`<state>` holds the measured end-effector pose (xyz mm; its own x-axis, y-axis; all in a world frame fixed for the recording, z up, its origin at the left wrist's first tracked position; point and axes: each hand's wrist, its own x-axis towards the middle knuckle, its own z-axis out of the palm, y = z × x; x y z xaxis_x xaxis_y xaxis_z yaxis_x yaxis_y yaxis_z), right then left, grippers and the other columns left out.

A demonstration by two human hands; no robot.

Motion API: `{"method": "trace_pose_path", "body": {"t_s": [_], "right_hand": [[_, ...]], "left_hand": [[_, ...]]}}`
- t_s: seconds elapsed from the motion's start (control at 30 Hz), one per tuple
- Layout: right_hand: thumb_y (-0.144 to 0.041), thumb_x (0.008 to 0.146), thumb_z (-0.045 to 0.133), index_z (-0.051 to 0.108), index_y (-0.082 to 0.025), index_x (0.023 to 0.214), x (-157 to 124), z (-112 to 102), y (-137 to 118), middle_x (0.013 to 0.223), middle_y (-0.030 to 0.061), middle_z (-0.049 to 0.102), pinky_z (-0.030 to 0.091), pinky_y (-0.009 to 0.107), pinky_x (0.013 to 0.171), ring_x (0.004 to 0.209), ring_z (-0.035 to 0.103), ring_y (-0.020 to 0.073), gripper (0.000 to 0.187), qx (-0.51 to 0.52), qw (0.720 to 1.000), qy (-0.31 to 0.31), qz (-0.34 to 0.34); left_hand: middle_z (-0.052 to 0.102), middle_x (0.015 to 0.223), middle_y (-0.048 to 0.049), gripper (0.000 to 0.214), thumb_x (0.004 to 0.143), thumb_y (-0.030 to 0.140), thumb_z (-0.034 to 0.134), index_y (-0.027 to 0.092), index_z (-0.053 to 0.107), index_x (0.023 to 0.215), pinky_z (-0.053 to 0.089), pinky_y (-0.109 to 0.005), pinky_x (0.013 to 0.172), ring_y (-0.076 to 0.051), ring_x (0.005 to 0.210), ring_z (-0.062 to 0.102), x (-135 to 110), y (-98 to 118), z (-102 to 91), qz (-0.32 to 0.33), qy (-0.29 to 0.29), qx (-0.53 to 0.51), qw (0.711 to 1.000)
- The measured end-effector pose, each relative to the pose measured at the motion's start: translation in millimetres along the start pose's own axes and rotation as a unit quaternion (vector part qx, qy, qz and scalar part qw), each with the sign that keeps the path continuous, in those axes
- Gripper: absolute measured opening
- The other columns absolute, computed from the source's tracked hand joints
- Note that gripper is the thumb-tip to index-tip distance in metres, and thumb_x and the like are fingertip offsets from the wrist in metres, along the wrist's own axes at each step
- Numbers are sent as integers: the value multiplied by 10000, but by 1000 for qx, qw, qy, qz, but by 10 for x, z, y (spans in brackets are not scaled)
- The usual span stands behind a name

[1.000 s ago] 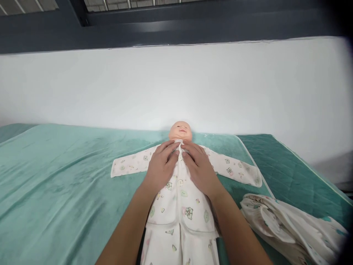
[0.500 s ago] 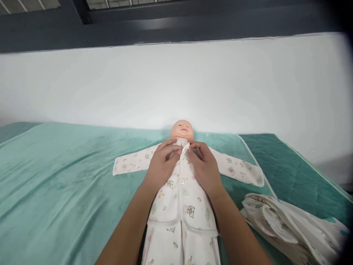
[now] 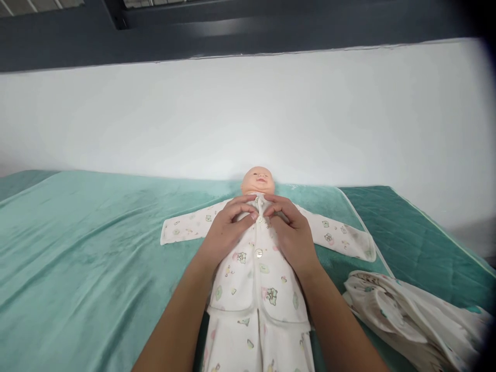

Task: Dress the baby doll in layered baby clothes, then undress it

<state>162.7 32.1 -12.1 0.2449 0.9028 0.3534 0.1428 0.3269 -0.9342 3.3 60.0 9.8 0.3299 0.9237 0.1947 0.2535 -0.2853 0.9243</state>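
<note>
A baby doll [image 3: 258, 179] lies on its back, dressed in a white printed baby shirt [image 3: 242, 287] and matching trousers [image 3: 234, 341]. My left hand [image 3: 231, 227] pinches the shirt's front edge just below the collar. Facing it, my right hand [image 3: 292, 232] has thumb and fingers closed on the other front edge. Between the fingertips shows a small button [image 3: 260, 219]; a larger button [image 3: 259, 253] lower on the chest is fastened or lies flat, I cannot tell which. Both sleeves stretch out sideways. The exact grip under my fingers is partly hidden.
A crumpled printed white cloth [image 3: 411, 310] lies at the right, beside my forearm. Beneath the doll is a light green blanket [image 3: 96, 248], with a darker green quilted cover [image 3: 418, 232] at the right. A white wall [image 3: 194, 119] rises behind the doll's head.
The shirt edges near the collar now sit closer together between my fingertips, and the upper button shows more plainly. The whole view has shifted slightly.
</note>
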Motion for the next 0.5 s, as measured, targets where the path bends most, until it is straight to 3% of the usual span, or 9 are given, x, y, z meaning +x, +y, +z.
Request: {"method": "trace_pose_path", "body": {"t_s": [0.2,0.37,0.5], "right_hand": [[-144,799,503,678,-247,727,17,-10,16,1171,11,676,406,418,1045,1173,590,238,215,-4,1000,-1,-12],[-148,814,500,682,-246,714,17,-8,27,1165,5,678,399,413,1051,1166,594,232,229,-2,1000,-6,-12],[-141,815,497,648,-233,685,14,-10,31,1164,8,675,386,404,1049,1170,587,228,219,3,1000,-8,-13]], "left_hand": [[529,1453,5,182,891,412,620,299,731,981,388,-400,1150,-241,1392,441,15,-41,11,8,-3,22,1000],[531,1446,5,139,879,396,638,292,721,920,381,-431,1144,-254,1389,435,3,-8,35,16,8,57,998],[543,1425,9,86,877,326,630,274,695,856,507,-364,954,-253,1368,449,-18,35,70,35,19,82,996]]}}
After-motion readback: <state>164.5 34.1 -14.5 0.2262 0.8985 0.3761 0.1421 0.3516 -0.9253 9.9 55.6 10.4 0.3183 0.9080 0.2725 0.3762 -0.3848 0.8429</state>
